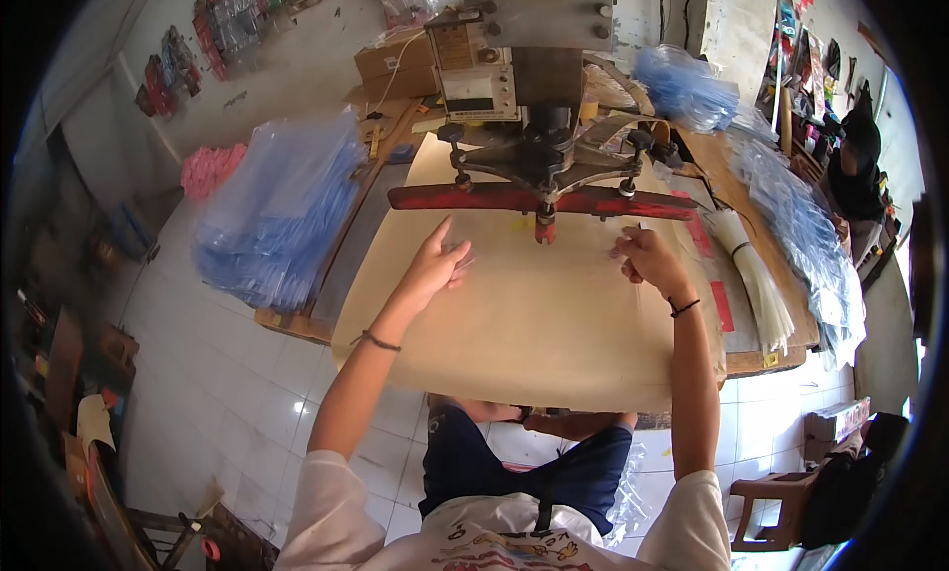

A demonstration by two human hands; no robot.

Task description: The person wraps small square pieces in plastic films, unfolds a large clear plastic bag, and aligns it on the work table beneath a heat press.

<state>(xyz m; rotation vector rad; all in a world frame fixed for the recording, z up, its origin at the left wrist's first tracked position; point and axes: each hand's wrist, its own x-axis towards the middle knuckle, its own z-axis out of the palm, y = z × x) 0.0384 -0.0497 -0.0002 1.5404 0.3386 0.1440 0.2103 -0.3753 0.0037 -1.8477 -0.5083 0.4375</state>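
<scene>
My left hand (435,264) is over the left part of the brown sheet (534,324), index finger stretched forward and the other fingers bent together at a glint of clear plastic (469,262). On the right, my right hand (649,259) has its fingers curled in a pinch, with clear plastic (620,249) showing at the fingertips. How far the plastic reaches between the hands is hard to see. Just beyond both hands runs a long red bar (583,199), mounted under the dark metal arms of a press (547,156).
Bluish plastic sheets (282,205) are stacked at the left. A bundle of pale strips (753,279) lies right of the brown sheet, with more plastic (806,235) beyond. A control box (480,93) and a cardboard box (395,67) stand behind. A stool (766,512) is at lower right.
</scene>
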